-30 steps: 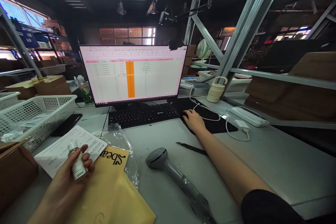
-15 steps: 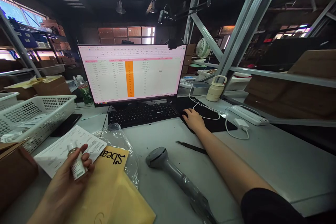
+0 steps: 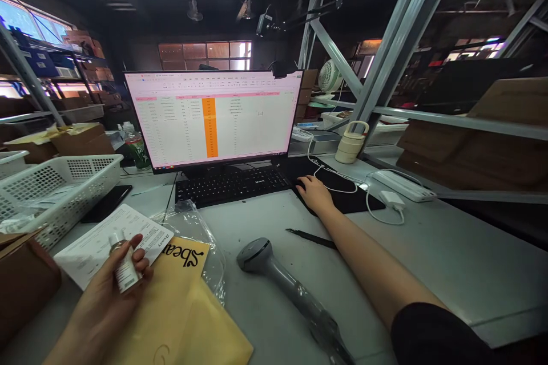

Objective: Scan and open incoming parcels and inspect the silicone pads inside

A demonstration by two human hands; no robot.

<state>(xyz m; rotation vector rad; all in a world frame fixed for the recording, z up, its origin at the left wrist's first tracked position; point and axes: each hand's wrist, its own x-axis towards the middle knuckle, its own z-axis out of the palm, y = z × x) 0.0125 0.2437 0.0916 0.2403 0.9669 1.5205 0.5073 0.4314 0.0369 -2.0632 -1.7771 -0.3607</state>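
My left hand is closed around a small bottle with a white printed label and a clear top. Under and behind it lie a printed white sheet and a yellow envelope with black lettering. On the black mouse pad, my right hand rests with curved fingers over a dark computer mouse, mostly hidden beneath the palm. A grey handheld barcode scanner lies between my arms. Beside my right forearm is a thin black cutter knife.
A monitor showing a spreadsheet stands behind a black keyboard. At left are a white plastic basket, a brown carton and a dark phone. Clear plastic lies mid-table; a cream flask and white power strip sit right.
The view has shifted very slightly. Both hands keep their places, the left with the bottle and the right over the mouse.
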